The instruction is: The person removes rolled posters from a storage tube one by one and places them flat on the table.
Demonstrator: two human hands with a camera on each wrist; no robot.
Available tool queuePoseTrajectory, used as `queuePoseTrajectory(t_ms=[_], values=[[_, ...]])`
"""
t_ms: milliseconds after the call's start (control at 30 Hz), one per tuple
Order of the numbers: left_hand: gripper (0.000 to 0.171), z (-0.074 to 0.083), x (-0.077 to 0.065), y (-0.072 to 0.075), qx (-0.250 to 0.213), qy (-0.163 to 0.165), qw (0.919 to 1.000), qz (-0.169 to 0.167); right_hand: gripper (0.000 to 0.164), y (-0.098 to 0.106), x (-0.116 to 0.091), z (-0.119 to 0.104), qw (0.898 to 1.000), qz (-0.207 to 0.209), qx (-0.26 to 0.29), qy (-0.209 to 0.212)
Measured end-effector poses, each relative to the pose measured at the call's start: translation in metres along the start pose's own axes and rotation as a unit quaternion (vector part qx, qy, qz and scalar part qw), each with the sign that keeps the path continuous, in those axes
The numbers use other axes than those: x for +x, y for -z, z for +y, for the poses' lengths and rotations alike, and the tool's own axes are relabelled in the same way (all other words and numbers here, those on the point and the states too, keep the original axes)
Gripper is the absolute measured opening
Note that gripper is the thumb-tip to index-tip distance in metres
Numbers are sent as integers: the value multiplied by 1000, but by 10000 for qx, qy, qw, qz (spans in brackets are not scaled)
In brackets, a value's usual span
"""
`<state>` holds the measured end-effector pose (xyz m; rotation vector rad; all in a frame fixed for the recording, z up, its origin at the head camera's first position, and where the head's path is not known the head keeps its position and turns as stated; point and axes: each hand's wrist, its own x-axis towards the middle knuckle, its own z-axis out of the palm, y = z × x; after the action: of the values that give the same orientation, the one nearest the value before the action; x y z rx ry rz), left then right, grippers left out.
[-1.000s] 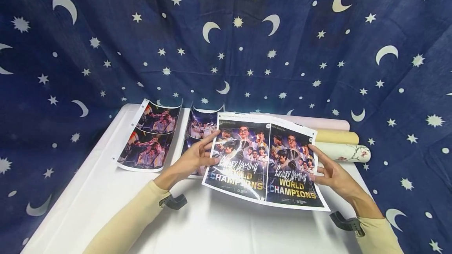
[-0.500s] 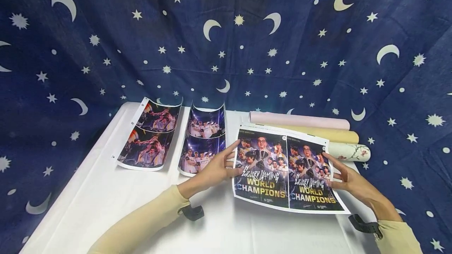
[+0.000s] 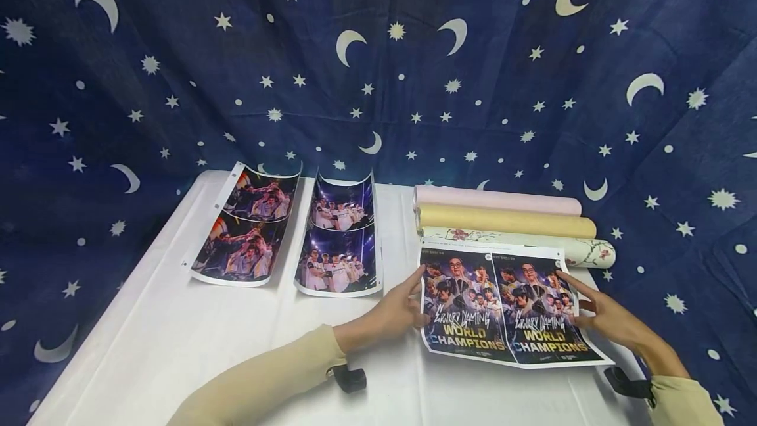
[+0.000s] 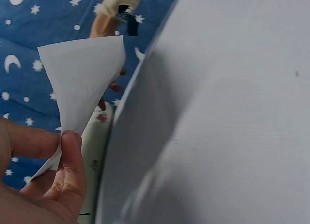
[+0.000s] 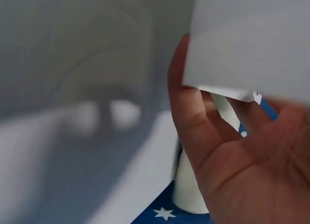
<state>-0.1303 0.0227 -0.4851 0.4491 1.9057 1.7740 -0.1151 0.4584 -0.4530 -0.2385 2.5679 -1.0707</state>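
Between both hands, above the right part of the table, is a printed poster sheet with two matching "World Champions" pictures side by side. My left hand pinches its left edge; in the left wrist view the thumb and fingers meet on the sheet's white back. At the right edge my right hand holds the sheet, one finger on the front. From the right wrist view, the palm lies under the white underside. The sheet's top edge overlaps a floral roll in the head view.
Two curled photo prints, the left one and the middle one, lie on the white table. A pink roll and a yellow roll lie behind the floral one. A blue star-patterned cloth hangs behind.
Both hands have carried the poster sheet to the right and nearer the table's front. The middle print and the rolls, partly covered before, now show more fully.
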Motion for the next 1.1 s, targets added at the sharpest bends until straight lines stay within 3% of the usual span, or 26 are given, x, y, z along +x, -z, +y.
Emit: queuePoseTrajectory(t_ms=[133, 233, 467, 667, 933, 1100], values=[[106, -10, 5, -7, 731, 79, 9973, 20, 100, -3, 0, 4, 9999, -14, -165, -45], [103, -11, 6, -9, 1366, 47, 9906, -40, 99, -4, 0, 6, 9992, 76, -385, 0], [101, -7, 7, -14, 2978, -169, 9545, -34, 97, -6, -1, 11, 9954, 270, -916, 28], [102, -6, 10, -17, 3235, -250, 9459, -41, 96, -10, 1, 9, 9869, 595, -1494, -96], [101, -9, 13, -19, 3450, -391, 9378, 37, 93, -17, -1, 9, 9873, 683, -1407, -292], [91, -11, 13, -20, 3793, -695, 9225, 157, 92, -20, 1, 12, 9858, 747, -1445, -408]])
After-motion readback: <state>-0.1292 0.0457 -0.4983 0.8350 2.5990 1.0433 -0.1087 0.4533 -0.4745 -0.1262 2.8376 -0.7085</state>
